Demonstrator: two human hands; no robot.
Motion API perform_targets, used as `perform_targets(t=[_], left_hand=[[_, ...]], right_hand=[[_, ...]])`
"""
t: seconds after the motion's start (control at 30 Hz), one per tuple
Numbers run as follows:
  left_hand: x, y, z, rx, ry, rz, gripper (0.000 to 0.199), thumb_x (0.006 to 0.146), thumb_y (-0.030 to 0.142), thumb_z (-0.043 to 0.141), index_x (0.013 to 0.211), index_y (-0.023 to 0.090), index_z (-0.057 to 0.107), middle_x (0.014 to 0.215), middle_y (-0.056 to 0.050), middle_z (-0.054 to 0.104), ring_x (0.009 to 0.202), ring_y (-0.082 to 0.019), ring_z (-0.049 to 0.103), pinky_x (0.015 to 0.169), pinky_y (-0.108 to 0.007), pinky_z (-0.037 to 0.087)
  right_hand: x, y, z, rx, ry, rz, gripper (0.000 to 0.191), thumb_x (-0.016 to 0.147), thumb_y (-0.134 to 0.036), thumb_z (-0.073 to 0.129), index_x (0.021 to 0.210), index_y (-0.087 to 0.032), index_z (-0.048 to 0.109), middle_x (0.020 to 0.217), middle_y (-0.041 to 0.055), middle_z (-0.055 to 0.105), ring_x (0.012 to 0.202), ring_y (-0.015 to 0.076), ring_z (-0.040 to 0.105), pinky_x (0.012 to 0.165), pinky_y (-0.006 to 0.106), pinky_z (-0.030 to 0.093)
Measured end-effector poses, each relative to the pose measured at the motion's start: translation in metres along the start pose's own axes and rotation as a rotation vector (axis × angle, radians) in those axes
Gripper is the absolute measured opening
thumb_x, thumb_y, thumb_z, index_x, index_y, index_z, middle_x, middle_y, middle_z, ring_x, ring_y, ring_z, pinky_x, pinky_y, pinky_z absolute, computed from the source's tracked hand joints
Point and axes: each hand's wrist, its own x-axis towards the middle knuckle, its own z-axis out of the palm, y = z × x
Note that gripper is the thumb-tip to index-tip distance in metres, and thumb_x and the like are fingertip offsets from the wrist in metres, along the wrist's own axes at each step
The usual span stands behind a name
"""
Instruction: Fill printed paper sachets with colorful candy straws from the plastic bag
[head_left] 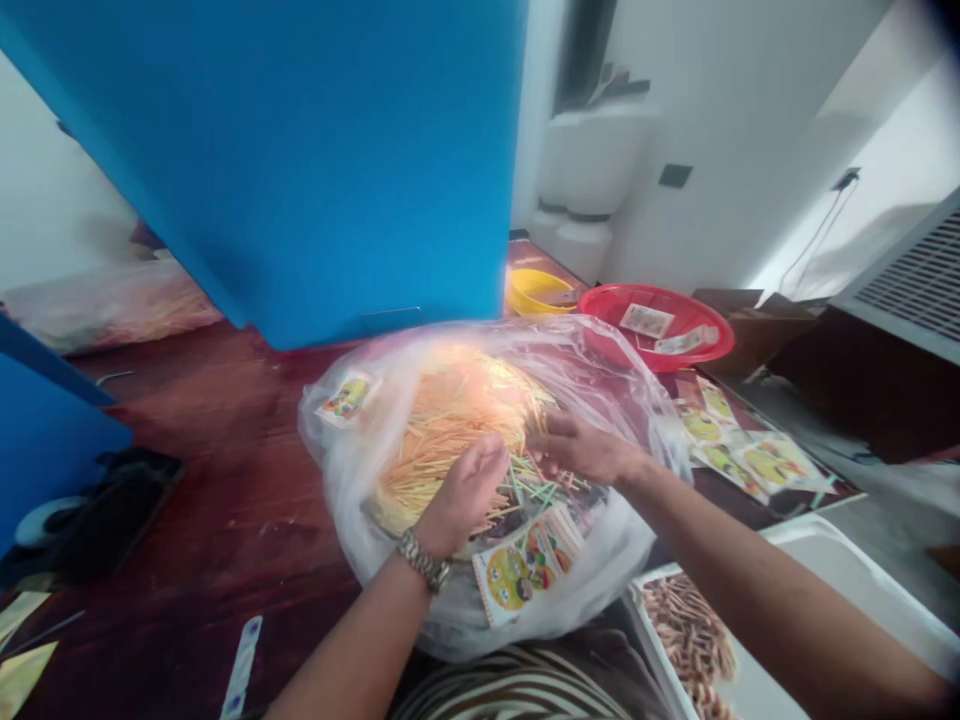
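Note:
A large clear plastic bag (341, 520) lies wide open in front of me, full of thin pastel sticks (442, 410), mostly orange and yellow with some green. My left hand (469, 490), with a metal watch (424, 560) at its wrist, is over the near part of the sticks, fingers stretched out and palm turned inward. Facing it across a small gap, my right hand (574, 445) reaches in from the right, fingers extended and touching the sticks. Printed yellow packets (529, 565) rest on the bag's near side. Another small packet (347, 397) sits on its left edge.
Behind the bag stand a blue panel (360, 180), a yellow basin (534, 290) and a red basin (697, 335) holding packets. More printed packets (780, 460) lie to the right. A white tray (832, 545) with brown twisted pieces (686, 630) is at lower right.

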Motion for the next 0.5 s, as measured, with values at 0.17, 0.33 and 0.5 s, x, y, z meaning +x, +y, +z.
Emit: perform_targets(t=[0.17,0.33,0.5], left_hand=[[0.02,-0.01,0.028,-0.466,0.114,-0.15,0.033,0.08,0.044,0.058,0.098,0.016,0.057,0.091,-0.007,0.066,0.087,-0.02,0.062,0.079,-0.032,0.049],[0.022,-0.015,0.03,-0.537,0.425,-0.151,0.032,0.082,0.042,0.056,0.104,0.018,0.057,0.098,-0.006,0.064,0.092,-0.017,0.061,0.082,-0.03,0.047],[0.026,-0.003,0.004,-0.821,0.509,-0.065,0.025,0.08,0.041,0.059,0.08,0.017,0.052,0.08,-0.002,0.064,0.083,-0.017,0.063,0.08,-0.033,0.047]], right_hand=[[0.018,-0.001,0.043,0.142,0.035,0.024,0.01,0.062,-0.012,0.051,0.067,-0.018,0.045,0.049,-0.0084,0.039,0.043,0.0047,0.033,0.04,0.017,0.027],[0.021,0.005,0.053,0.107,0.17,0.02,0.019,0.065,-0.014,0.049,0.083,-0.015,0.055,0.059,-0.0039,0.05,0.051,0.0081,0.046,0.046,0.019,0.036],[0.003,0.001,0.039,-0.257,0.653,-0.173,0.025,0.076,-0.026,0.054,0.099,-0.017,0.057,0.087,0.0073,0.062,0.071,0.0153,0.057,0.062,0.028,0.046]])
